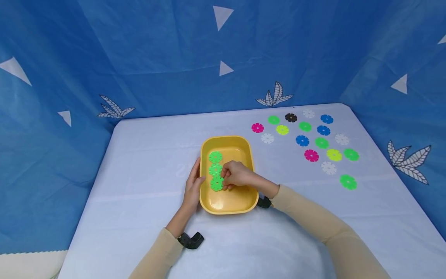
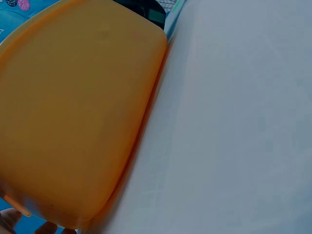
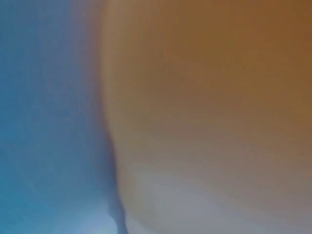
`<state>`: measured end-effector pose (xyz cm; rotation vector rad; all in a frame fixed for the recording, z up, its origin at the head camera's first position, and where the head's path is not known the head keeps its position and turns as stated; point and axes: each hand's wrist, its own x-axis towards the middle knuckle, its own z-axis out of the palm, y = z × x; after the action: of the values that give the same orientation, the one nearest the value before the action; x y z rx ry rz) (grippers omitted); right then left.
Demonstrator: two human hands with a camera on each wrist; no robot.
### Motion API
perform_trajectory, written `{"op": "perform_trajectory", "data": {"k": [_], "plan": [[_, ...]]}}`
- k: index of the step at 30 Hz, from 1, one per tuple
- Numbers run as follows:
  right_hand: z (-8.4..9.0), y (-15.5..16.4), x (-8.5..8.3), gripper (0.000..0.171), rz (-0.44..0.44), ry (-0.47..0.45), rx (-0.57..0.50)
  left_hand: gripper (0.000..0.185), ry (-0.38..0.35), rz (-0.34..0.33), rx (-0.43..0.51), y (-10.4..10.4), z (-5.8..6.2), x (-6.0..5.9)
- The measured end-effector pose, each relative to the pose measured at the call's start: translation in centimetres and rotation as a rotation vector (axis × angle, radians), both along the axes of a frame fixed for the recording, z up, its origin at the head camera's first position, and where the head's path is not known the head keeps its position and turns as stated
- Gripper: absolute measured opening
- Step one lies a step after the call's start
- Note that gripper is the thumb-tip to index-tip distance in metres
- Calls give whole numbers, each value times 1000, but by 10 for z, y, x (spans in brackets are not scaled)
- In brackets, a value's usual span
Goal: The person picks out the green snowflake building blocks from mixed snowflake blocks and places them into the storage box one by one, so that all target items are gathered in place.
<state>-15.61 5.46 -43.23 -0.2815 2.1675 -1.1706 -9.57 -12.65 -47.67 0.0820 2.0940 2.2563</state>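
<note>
A shallow yellow plastic tray (image 1: 244,149) with rounded corners sits mid-table on the pale blue cloth (image 1: 139,162). Inside it three flat green snowflake discs (image 1: 215,157), notched round their edges, lie in a line. The right hand (image 1: 237,175) pinches the nearest disc with curled fingers; the left hand (image 1: 192,186) rests flat against the tray's outer wall. Loose coloured plastic discs (image 1: 311,155) are scattered well apart to the right. The left wrist view shows only the tray's smooth underside wall; the right wrist view is a blur.

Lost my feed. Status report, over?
Left hand steadies yellow tray. Right hand pinches nearest green disc, third in row. Nothing blocking.
</note>
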Motion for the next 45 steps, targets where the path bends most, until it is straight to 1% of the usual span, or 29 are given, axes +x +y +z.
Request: {"op": "perform_trajectory", "data": {"k": [10, 15, 24, 26, 28, 30, 32, 34, 35, 37, 39, 41, 43, 45], "plan": [[0, -2, 1, 10, 0, 9, 14, 63, -1, 4, 10, 0, 0, 0], [0, -2, 1, 9, -8, -1, 8, 63, 7, 0, 6, 0, -2, -1], [-1, -3, 0, 11, -9, 13, -10, 63, 6, 1, 6, -1, -1, -1], [-1, -1, 0, 11, -12, 15, -35, 63, 4, 2, 6, -1, -1, -1], [1, 2, 0, 11, 4, 26, -72, 63, 0, 3, 4, 0, -1, -1], [8, 8, -1, 14, 29, 27, -128, 63, -3, 2, 2, 0, 0, -1], [20, 16, -5, 19, 58, 23, -178, 64, -7, 7, -5, 0, 0, -1], [36, 27, -11, 24, 67, 39, -194, 64, -6, 13, -11, 0, 0, -1], [44, 34, -16, 25, 58, 54, -189, 64, -5, 17, -14, 0, 0, -1], [57, 49, -28, 25, 11, 113, -141, 64, -3, 25, -20, 0, 0, -1], [65, 68, -45, 26, -68, 183, -79, 64, 0, 30, -23, 0, 0, -1], [67, 88, -66, 28, -171, 243, -10, 64, 0, 32, -20, 0, 0, -2], [66, 108, -87, 34, -279, 276, 43, 63, 2, 27, -19, 0, -1, -2], [62, 127, -107, 40, -380, 279, 78, 64, -4, 26, -19, 0, -2, -1]]}}
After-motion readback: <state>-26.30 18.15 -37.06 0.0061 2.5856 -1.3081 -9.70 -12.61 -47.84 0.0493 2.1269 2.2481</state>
